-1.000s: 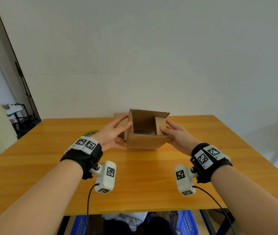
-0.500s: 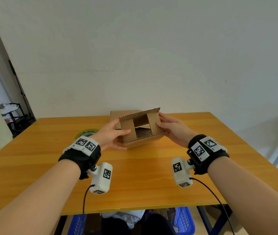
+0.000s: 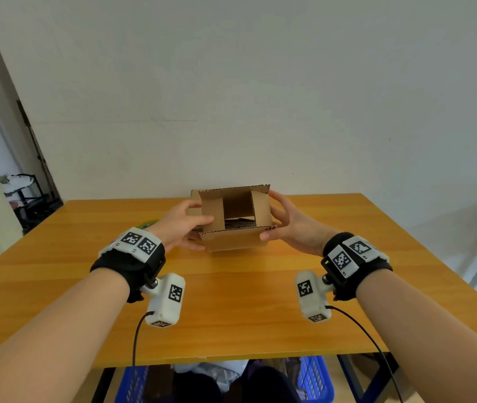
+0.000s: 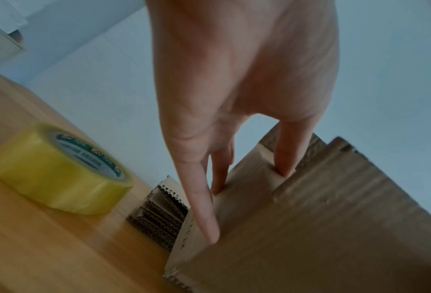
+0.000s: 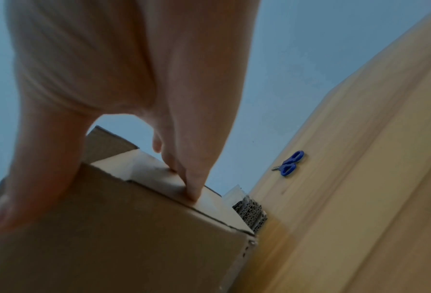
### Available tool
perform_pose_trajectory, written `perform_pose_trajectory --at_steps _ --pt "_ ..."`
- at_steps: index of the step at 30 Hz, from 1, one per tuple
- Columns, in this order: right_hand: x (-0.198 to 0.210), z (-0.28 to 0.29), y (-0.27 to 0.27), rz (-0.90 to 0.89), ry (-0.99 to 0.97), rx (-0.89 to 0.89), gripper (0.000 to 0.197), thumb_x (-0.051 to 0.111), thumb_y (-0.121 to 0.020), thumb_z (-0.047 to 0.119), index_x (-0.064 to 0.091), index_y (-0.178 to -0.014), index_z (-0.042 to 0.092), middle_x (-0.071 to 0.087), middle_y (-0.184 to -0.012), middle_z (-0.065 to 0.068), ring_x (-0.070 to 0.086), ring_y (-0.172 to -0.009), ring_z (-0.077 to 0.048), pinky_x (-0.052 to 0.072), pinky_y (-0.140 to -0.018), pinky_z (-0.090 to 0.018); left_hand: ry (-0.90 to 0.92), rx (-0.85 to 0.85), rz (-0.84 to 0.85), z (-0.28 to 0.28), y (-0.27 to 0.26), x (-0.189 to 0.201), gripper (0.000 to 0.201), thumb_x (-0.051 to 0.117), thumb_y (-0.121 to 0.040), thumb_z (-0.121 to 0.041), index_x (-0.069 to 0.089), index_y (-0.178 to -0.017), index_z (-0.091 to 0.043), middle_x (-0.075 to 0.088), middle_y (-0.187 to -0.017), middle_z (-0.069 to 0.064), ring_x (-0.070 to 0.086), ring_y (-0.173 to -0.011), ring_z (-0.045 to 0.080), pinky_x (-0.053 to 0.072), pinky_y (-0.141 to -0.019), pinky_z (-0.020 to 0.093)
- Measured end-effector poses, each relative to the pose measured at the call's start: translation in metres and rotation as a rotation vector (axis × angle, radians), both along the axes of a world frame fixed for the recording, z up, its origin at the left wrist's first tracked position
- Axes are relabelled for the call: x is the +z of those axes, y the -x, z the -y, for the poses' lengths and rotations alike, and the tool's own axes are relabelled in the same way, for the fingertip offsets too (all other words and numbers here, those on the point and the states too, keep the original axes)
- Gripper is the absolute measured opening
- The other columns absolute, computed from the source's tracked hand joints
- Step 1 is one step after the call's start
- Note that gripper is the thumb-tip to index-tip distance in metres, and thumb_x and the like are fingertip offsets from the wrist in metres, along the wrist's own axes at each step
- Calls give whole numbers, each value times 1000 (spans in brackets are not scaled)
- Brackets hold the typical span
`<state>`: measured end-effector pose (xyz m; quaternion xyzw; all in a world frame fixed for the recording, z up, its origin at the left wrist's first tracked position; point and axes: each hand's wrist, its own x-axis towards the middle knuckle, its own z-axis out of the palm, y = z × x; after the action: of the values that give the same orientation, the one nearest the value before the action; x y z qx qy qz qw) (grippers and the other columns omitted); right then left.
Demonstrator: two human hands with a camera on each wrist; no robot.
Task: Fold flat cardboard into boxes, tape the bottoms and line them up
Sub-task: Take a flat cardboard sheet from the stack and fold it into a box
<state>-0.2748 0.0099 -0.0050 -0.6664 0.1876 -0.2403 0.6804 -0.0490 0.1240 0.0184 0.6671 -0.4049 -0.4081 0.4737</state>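
the cardboard box is being held just above the tabletop, toward the 12 o'clock side of it, tipped so its open end is facing the person. the left hand is gripping the box's 9 o'clock side, with straight fingers pressing one small flap inward and the thumb under the lower edge. the right hand is mirroring it at 3 o'clock, fingers flattening the opposite small flap while the thumb is bracing the wall below. both hands are spread and pressing rather than pinching; this looks like tucking in the two minor bottom flaps so the long flaps can close over them for taping.

behind the box, at 12 o'clock, a stack of flat cardboard is lying on the tabletop, waiting its turn. the tape roll is sitting at about 10 o'clock from the box, near the left hand, and blue scissors are lying at roughly 2 o'clock, well apart, both within reach for the taping step.

compared with half a second ago, the box is sitting a little higher and squarer to the person, and the side flaps are folded further in; a second ago it was resting upright with its opening upward.
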Motion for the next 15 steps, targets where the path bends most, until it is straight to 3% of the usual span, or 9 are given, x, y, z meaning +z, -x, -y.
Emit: perform_pose_trajectory --at_steps 3,7,9,12,15 --pt "0 -2 -3 85 -30 -128 84 68 -72 -15 28 -134 24 42 -146 -7 59 -115 -24 51 -88 -33 -6 -2 -17 -1 0 -2 56 67 -86 -14 40 -134 -20 48 -126 10 56 -94 29 57 -78 49" --pt "2 -7 -4 108 25 -128 54 66 -75 -12 40 -112 17 49 -136 -11 62 -107 -24 53 -80 -30 29 60 -56 0 -4 -5 46 71 -82 -14 44 -119 -13 49 -122 15 57 -92 28 58 -73 47" --pt "2 -8 -4 105 42 -125 45 66 -76 -12 43 -104 14 52 -132 -11 62 -104 -23 52 -82 -30 48 53 -54 0 -5 -5 34 71 -81 -12 49 -107 -11 51 -120 16 58 -99 31 58 -74 47" --pt "-2 -7 -3 122 33 -122 41 68 -74 -10 46 -99 14 53 -131 -11 58 -110 -25 46 -99 -38 72 22 -60 0 -6 -5 21 68 -83 -7 50 -94 -10 54 -117 14 57 -95 31 57 -78 51" --pt "-4 -7 -2 141 19 -120 39 65 -77 -12 47 -101 14 55 -128 -9 59 -108 -24 47 -95 -35 105 -12 -69 -2 -5 -7 20 66 -83 -2 50 -92 -11 56 -108 11 59 -82 26 55 -80 54"
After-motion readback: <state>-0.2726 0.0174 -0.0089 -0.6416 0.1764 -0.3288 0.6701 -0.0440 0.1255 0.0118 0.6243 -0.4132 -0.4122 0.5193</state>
